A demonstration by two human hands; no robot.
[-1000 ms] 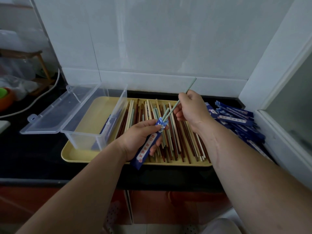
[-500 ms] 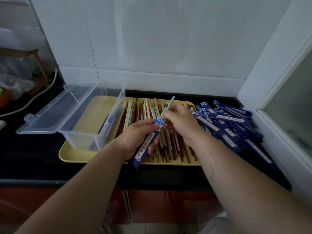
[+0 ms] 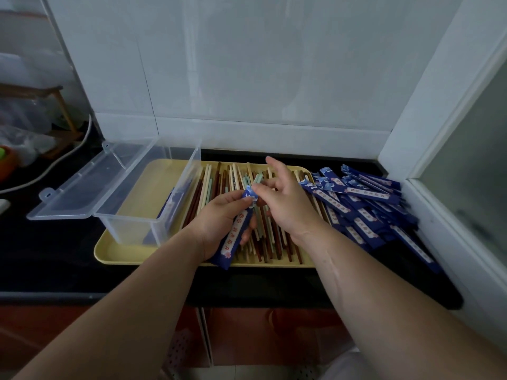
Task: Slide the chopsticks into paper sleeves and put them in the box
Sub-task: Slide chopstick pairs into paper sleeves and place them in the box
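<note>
One blue paper sleeve (image 3: 236,229) is gripped by the left hand (image 3: 219,218), its long axis pointing away and slightly right. The right hand (image 3: 288,209) pinches the green chopsticks (image 3: 258,179) poking from its far mouth. The clear plastic box (image 3: 131,229) sits open to the left, nearer the left hand.
</note>
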